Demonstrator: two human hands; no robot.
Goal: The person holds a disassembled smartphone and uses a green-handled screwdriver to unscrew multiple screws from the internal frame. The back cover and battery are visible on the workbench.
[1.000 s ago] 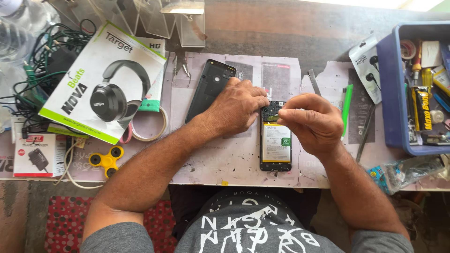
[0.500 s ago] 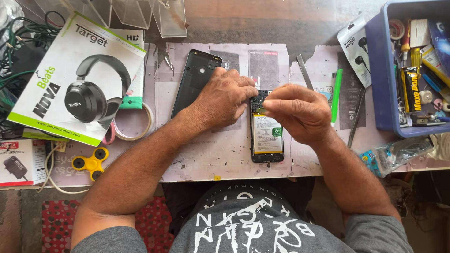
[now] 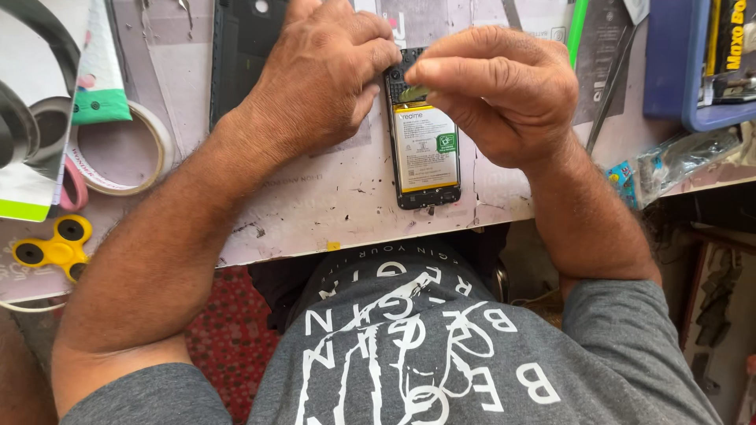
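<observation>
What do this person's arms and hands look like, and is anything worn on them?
Both hands are bare: no gloves, rings or watch show on the left hand or the right hand. The forearms are bare and hairy. Short sleeves of a grey T-shirt with white print cover only the upper arms.

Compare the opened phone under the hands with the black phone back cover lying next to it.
The opened black phone with its white battery exposed lies between both hands, its innards showing; the plain black phone back cover shows only a smooth outer surface. The left hand and right hand meet over the opened phone's top end, while the cover lies partly under the left hand. Both lie flat on the worn white worktop.
</observation>
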